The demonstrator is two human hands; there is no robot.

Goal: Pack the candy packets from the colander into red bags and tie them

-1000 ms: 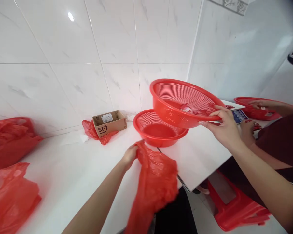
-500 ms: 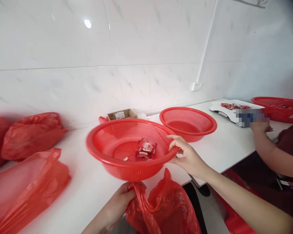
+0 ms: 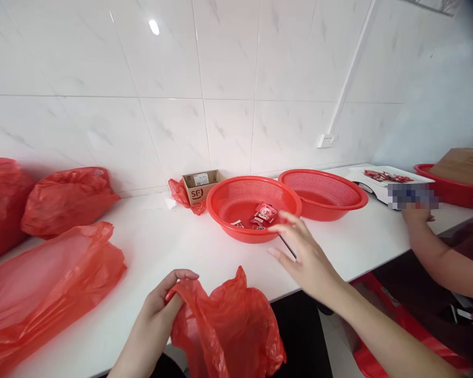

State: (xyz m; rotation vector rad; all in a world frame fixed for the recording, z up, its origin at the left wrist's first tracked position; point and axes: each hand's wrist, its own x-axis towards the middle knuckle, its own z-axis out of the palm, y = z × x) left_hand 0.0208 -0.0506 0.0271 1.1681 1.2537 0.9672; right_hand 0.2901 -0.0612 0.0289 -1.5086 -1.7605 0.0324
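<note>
My left hand (image 3: 160, 304) grips the edge of a red plastic bag (image 3: 228, 325), which hangs over the table's front edge with its top loosely gathered. Fingers apart and holding nothing, my right hand (image 3: 305, 257) hovers by the near right rim of a red colander (image 3: 224, 223). That colander stands on the white table, and a few small red packets (image 3: 265, 212) lie in its bottom. Behind it to the right, close against it, stands a second red colander (image 3: 323, 212).
Full red bags (image 3: 69, 202) and a flat one (image 3: 59, 283) lie at left. A small carton (image 3: 199, 189) stands by the wall. At right, a co-worker's hand (image 3: 415, 212) is at a white scale (image 3: 378, 190) bearing packets; beyond is a red basin (image 3: 453, 190) with a cardboard box (image 3: 463, 165).
The colander with packets has come down from the air onto the table, and my right hand has let go of it. My left hand keeps the bag. A cardboard box now shows over the far basin.
</note>
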